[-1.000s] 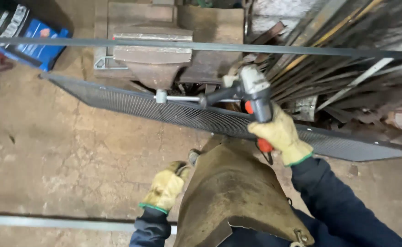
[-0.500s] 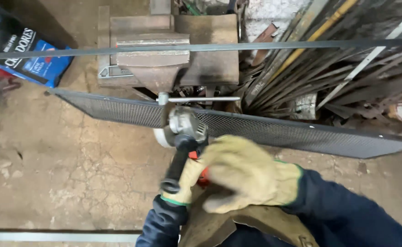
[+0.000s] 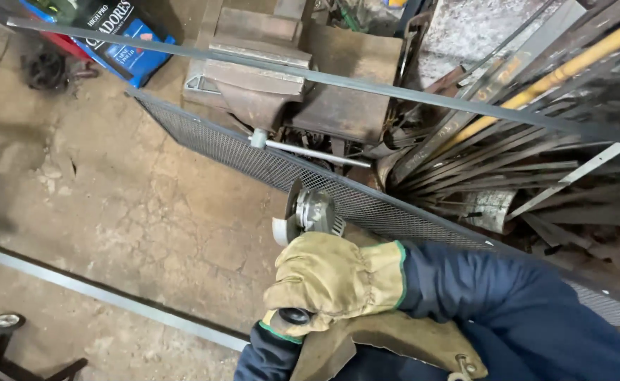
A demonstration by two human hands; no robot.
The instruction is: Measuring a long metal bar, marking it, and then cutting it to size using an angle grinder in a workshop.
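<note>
An angle grinder (image 3: 311, 212) with a grey metal head and a disc sits close to the lower edge of a long framed mesh panel (image 3: 232, 152). My right hand (image 3: 338, 276), in a yellow leather glove, is clamped over the grinder's body. My left hand (image 3: 280, 327) is mostly hidden under the right. Only its glove edge and green cuff show, wrapped around the black end of the grinder's handle. The panel leans against a rusty bench vise (image 3: 257, 85). My leather apron (image 3: 373, 349) fills the bottom of the view.
A long steel flat bar (image 3: 394, 90) crosses above the vise. A pile of scrap rods and strips (image 3: 536, 169) lies at the right. A blue bag (image 3: 116, 32) stands at the top left. A steel bar (image 3: 84, 288) and a small wheel (image 3: 3, 323) rest on the concrete floor.
The grinder passed from my right hand to my left, then my right hand closed over its body. Its head has come down beside the mesh panel. The view has tilted.
</note>
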